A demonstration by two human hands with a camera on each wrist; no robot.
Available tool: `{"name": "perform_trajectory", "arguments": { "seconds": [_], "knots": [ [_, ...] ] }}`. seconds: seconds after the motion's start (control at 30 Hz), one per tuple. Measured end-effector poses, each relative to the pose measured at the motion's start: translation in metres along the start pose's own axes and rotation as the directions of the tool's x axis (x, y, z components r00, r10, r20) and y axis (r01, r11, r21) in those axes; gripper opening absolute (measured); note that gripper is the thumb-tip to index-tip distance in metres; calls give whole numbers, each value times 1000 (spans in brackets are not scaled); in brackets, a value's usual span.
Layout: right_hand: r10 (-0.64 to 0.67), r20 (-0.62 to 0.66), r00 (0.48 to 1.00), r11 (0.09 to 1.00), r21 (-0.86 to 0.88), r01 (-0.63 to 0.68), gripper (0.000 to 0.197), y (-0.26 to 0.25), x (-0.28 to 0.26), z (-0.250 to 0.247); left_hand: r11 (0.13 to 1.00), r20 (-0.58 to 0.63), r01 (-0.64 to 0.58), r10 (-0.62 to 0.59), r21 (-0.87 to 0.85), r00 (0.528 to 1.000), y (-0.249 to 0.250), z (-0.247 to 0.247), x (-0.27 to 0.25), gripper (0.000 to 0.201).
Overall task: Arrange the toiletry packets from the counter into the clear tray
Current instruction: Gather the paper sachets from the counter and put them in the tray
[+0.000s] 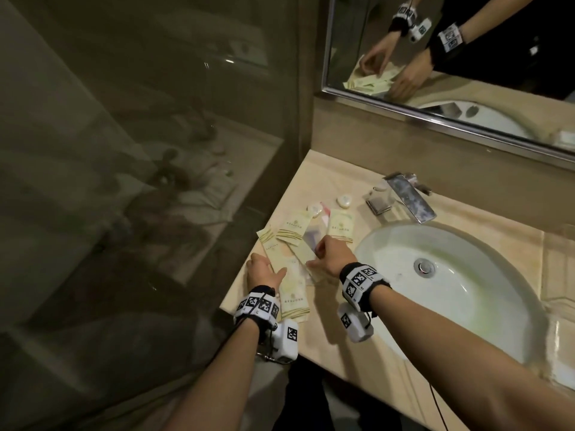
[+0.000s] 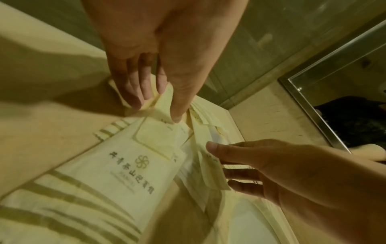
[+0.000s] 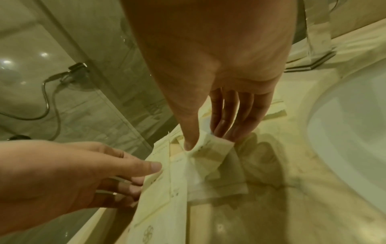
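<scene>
Several pale yellow toiletry packets (image 1: pixel 291 231) lie fanned out on the beige counter (image 1: pixel 326 343), left of the sink. My left hand (image 1: pixel 269 269) is at the fan's left side. In the left wrist view this left hand (image 2: pixel 158 112) pinches the end of a packet (image 2: pixel 165 97) between thumb and fingers. My right hand (image 1: pixel 317 253) is at the fan's right side, and its thumb and fingers (image 3: pixel 205 140) pinch a folded packet corner (image 3: pixel 217 144). A see-through flat piece (image 3: pixel 219 186) lies under the packets. I cannot tell if it is the clear tray.
The white sink basin (image 1: pixel 451 275) is just right of my right hand, with a chrome tap (image 1: pixel 410 200) behind it. Two small round soaps (image 1: pixel 343 200) lie at the back. A glass shower wall (image 1: pixel 155 150) bounds the left side. The counter's front edge is below my wrists.
</scene>
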State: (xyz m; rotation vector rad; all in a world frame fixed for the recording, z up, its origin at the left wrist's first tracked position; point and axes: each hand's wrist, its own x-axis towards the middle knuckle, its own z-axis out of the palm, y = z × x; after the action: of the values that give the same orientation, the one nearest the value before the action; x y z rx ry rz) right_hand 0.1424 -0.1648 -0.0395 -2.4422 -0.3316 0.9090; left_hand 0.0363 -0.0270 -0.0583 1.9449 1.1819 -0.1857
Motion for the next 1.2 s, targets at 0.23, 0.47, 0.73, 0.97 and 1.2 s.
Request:
{"name": "perform_trajectory", "arguments": {
  "seconds": [0.23,0.47,0.73,0.97,1.2],
  "knots": [
    [75,-57,996,994,-74,-79,39,-12,11,4,993,-11,113,-112,18,994,17,9,14,91],
    [57,-36,998,996,-69,-60,33,-12,13,12,989,18,136,-137,51,990,18,2,24,73],
    [-16,127,992,1000,21,13,27,0,15,-1,992,28,113,-112,-56,993,18,-11,18,28],
    [5,254,967,986,163,-48,32,28,-1,-29,979,-35,106,-113,-172,993,32,-21,-7,31],
    [-74,287,955,963,270,-6,29,59,-40,-76,963,-84,32,-57,-269,995,62,-5,-50,33]
  ]
}}
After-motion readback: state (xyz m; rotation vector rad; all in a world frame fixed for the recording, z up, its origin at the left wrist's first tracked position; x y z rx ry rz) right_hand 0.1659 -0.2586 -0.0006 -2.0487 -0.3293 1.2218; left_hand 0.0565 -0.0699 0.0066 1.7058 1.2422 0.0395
